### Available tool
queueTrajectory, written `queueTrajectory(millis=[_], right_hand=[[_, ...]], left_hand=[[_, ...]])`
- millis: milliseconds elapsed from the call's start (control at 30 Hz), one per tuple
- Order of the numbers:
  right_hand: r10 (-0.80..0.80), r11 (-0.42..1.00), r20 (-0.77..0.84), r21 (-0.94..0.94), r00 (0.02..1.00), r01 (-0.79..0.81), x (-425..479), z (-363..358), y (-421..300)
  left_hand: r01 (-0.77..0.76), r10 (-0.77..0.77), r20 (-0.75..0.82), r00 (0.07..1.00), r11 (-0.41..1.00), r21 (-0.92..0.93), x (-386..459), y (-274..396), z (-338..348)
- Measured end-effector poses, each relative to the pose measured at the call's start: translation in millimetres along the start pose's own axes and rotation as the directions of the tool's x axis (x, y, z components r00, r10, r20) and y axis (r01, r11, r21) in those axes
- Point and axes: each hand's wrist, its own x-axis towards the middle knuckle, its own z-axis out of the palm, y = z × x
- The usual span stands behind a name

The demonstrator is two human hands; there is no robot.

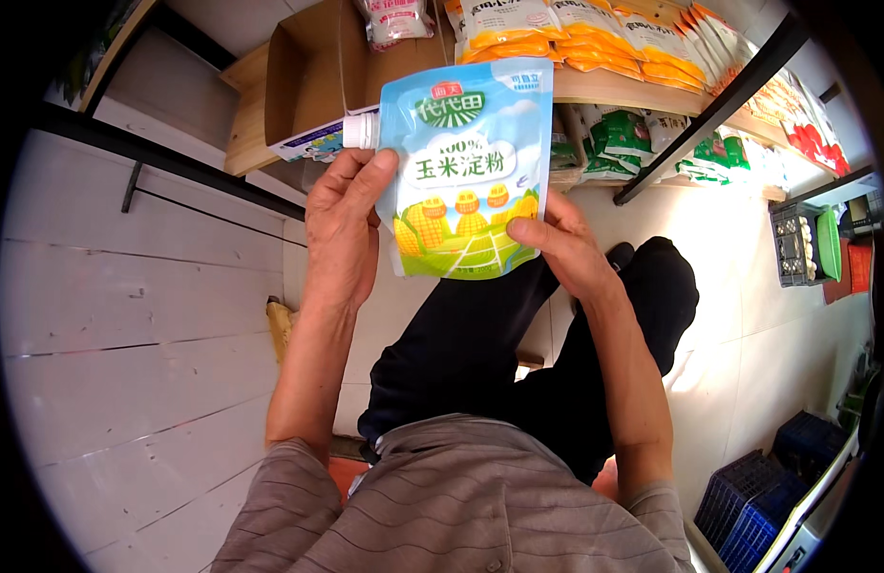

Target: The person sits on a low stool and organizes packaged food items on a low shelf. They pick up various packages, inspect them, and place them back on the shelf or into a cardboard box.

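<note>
Both hands hold up a blue, green and yellow stand-up pouch of corn starch (463, 236), its printed front turned towards me. A white ribbed screw cap (360, 131) juts out at the pouch's upper left. My left hand (349, 215) pinches the left edge just below the cap, thumb in front. Lower down, my right hand (567, 243) grips the right edge with its thumb on the front; the other fingers are mostly hidden behind the pouch. Beyond the pouch, an open cardboard box (306, 79) stands on a wooden shelf (243, 140), partly covered by it.
Orange and white packets (592, 36) lie stacked on the upper shelf, with green bags (621, 140) below. A black metal post (721, 107) rises at the shelf's front. Blue plastic crates (750, 501) and a dark crate (793, 247) stand on the tiled floor at right. A white wall (141, 344) borders the left.
</note>
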Motion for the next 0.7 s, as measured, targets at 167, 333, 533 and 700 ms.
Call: queueTrajectory(millis=[167,333,533,700], right_hand=[[0.007,1.0,0.006,-0.012,1.0,-0.007,1,0,1],[0.014,1.0,0.016,-0.01,1.0,-0.014,1,1,1],[0.024,0.999,-0.005,-0.042,1.0,-0.024,6,-1,-3],[0.027,0.994,-0.034,-0.101,0.999,-0.031,3,-4,-11]], left_hand=[[-0.026,0.025,-0.014,1.0,0.999,-0.047,-5,5,10],[-0.084,0.085,-0.024,0.996,0.996,0.031,-7,11,13],[-0.223,0.236,-0.134,0.962,0.969,0.107,0,30,-7],[-0.425,0.458,-0.249,0.853,0.888,0.174,25,68,-34]])
